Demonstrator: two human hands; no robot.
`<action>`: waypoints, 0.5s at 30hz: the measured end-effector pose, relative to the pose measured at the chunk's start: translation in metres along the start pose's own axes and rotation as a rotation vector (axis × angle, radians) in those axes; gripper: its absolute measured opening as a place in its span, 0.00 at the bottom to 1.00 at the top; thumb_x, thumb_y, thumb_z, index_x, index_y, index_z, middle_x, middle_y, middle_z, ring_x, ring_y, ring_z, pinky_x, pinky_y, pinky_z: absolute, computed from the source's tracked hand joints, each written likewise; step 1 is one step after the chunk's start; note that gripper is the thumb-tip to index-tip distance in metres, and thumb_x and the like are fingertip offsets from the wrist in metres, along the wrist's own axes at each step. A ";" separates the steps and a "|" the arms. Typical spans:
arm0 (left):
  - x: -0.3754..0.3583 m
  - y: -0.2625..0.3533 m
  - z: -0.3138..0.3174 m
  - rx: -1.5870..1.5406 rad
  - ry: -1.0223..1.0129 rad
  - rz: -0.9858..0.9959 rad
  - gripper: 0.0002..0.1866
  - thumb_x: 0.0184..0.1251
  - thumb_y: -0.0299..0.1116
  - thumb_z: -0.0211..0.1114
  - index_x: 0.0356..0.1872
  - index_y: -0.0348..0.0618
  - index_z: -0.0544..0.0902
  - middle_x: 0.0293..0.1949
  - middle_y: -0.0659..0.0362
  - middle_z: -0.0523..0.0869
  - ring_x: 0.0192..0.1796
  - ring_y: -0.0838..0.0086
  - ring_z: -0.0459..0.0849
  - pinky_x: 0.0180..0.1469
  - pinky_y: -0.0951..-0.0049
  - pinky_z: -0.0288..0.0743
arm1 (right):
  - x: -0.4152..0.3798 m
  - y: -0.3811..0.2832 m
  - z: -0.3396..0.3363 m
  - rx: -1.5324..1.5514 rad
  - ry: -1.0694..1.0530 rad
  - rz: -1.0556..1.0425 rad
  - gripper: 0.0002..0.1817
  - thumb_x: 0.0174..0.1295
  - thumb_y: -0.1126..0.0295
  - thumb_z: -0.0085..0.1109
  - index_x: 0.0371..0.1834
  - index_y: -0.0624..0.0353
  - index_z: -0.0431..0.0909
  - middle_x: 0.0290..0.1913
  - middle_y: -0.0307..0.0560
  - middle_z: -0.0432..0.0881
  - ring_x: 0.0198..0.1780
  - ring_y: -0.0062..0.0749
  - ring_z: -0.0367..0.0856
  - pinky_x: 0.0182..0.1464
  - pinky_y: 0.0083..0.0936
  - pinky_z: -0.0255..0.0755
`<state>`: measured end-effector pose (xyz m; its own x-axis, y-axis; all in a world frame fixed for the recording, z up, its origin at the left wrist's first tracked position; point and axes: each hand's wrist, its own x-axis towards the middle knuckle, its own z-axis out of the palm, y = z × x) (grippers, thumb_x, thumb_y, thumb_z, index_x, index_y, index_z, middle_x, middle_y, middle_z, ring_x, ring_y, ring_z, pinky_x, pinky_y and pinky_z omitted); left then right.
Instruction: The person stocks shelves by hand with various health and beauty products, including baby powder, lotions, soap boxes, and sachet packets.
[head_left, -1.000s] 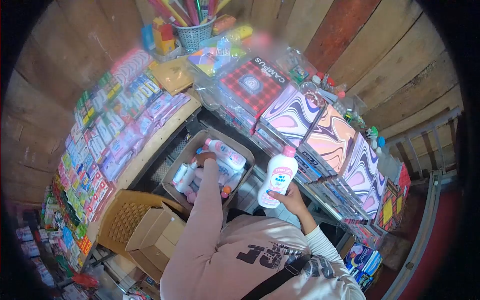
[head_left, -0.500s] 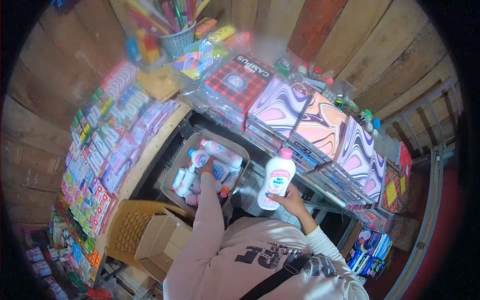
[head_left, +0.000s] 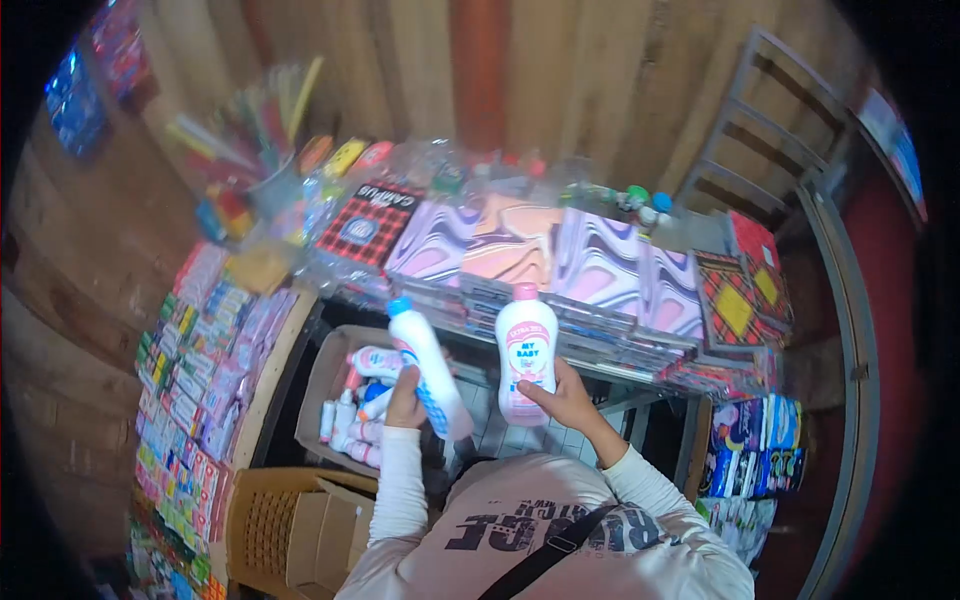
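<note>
head view: the left hand (head_left: pixel 404 402) grips a tilted blue-capped bottle (head_left: pixel 428 366) by its side, near an open box (head_left: pixel 319 385) of bottles. the right hand (head_left: pixel 566 402) clasps a pink-capped bottle (head_left: pixel 527 345) near its lower end, just apart from the first.

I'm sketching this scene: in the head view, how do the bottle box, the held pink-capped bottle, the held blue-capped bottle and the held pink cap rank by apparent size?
1. Bottle box
2. Pink-capped bottle and blue-capped bottle: too alike to rank
3. Pink cap
</note>
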<state>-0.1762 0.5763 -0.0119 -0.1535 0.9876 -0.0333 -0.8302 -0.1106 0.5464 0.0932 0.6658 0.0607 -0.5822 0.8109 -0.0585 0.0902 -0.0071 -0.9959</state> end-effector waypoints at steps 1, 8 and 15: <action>0.005 -0.015 0.042 0.036 -0.063 -0.007 0.41 0.56 0.50 0.77 0.66 0.37 0.71 0.58 0.53 0.80 0.59 0.66 0.81 0.64 0.62 0.76 | -0.010 -0.002 -0.011 -0.064 0.008 -0.059 0.28 0.64 0.65 0.69 0.64 0.65 0.71 0.56 0.48 0.82 0.57 0.28 0.78 0.60 0.31 0.71; 0.027 -0.130 0.185 0.274 -0.445 -0.325 0.33 0.55 0.42 0.79 0.59 0.37 0.77 0.49 0.59 0.86 0.49 0.75 0.85 0.54 0.72 0.79 | -0.100 0.003 -0.086 -0.255 0.415 -0.273 0.24 0.71 0.69 0.53 0.69 0.64 0.64 0.56 0.59 0.80 0.59 0.46 0.80 0.61 0.38 0.70; 0.028 -0.230 0.283 0.282 -0.660 -0.513 0.26 0.55 0.40 0.79 0.51 0.36 0.83 0.44 0.59 0.89 0.43 0.76 0.87 0.48 0.73 0.81 | -0.209 -0.014 -0.156 -0.252 0.729 -0.216 0.26 0.70 0.74 0.51 0.71 0.63 0.60 0.57 0.63 0.78 0.60 0.50 0.79 0.61 0.40 0.70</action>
<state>0.1621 0.6605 0.0986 0.6151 0.7805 0.1116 -0.5351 0.3094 0.7861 0.3394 0.5872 0.0975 0.0588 0.9580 0.2807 0.2662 0.2560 -0.9293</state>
